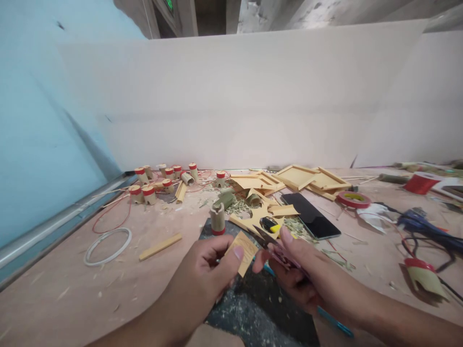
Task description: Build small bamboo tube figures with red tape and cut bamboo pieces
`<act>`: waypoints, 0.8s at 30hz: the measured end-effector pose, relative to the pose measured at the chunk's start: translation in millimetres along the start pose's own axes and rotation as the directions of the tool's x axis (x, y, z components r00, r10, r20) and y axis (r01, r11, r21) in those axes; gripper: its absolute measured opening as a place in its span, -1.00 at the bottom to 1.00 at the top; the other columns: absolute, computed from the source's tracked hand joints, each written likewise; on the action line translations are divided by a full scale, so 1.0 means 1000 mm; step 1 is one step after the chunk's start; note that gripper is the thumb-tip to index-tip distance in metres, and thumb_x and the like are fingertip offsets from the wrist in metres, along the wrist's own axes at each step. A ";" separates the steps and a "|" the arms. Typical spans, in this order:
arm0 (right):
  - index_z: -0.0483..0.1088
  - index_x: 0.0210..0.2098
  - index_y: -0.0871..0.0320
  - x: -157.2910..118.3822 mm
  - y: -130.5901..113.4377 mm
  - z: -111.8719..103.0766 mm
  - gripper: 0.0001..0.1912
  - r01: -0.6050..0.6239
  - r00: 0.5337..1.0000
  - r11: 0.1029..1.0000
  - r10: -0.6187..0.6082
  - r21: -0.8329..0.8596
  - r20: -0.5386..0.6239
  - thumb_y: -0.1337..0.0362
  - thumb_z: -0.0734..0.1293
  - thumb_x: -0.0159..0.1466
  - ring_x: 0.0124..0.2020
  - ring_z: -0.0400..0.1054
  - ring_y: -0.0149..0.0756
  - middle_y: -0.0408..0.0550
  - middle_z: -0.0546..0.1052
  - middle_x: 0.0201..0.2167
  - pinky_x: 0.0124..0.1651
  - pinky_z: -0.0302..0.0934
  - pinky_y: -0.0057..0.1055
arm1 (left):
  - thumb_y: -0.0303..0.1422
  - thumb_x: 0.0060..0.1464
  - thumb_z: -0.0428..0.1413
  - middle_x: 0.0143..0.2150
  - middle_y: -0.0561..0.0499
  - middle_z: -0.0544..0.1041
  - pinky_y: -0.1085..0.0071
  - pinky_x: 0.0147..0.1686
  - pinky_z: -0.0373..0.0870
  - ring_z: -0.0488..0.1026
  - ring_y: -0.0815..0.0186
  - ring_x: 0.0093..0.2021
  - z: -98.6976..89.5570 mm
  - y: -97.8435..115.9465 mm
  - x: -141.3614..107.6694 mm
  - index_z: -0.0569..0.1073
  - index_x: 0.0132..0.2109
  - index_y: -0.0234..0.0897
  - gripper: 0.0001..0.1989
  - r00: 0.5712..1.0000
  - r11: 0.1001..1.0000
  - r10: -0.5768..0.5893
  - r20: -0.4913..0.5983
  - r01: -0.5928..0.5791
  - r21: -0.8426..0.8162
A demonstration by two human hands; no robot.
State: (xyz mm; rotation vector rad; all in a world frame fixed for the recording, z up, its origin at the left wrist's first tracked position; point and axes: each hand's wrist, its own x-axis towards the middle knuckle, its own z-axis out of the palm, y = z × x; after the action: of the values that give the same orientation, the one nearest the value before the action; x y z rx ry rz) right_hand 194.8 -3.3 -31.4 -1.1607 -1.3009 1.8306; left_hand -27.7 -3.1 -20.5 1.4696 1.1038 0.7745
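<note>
Between thumb and fingers, my left hand (213, 270) pinches a small tan card piece (246, 250) with curved lines drawn on it. My right hand (296, 270) is closed around the handles of a pair of scissors (265, 236), whose dark blades point up and left, apart from the card. Both hands are above a dark, scuffed board (260, 303). A bamboo tube with a red band (217, 219) stands at the board's far edge. Just beyond the scissors lies a yellow and black cutter (271, 225), partly covered, beside cut-out tan card scraps (249, 220).
Several red-banded bamboo pieces (148, 193) stand at the back left. A white ring (107, 246) and a wood strip (160, 246) lie nearer. To the right are a phone (311, 215), red tape (353, 199), a red thread spool (421, 183) and another bamboo piece (425, 279). A wall closes the back.
</note>
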 end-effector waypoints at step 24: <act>0.50 -0.30 0.15 -0.001 0.003 0.006 -0.29 0.155 0.988 0.983 -0.154 -0.094 0.022 -0.44 0.33 0.33 -0.71 -0.16 -0.56 -0.44 0.04 -0.67 -0.72 -0.09 -0.64 | 0.09 0.21 0.21 -0.49 -0.10 0.65 0.61 -0.70 0.11 0.20 0.51 -0.67 0.004 0.007 0.002 0.64 -0.38 -0.35 -0.46 0.997 0.989 -0.077 -0.002 0.076 -0.127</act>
State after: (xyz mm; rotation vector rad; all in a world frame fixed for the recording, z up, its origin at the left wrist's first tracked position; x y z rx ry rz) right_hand 189.7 -7.1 -33.1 -1.0645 -1.4589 1.6842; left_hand -21.9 -2.4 -14.9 1.3114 1.0895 0.7826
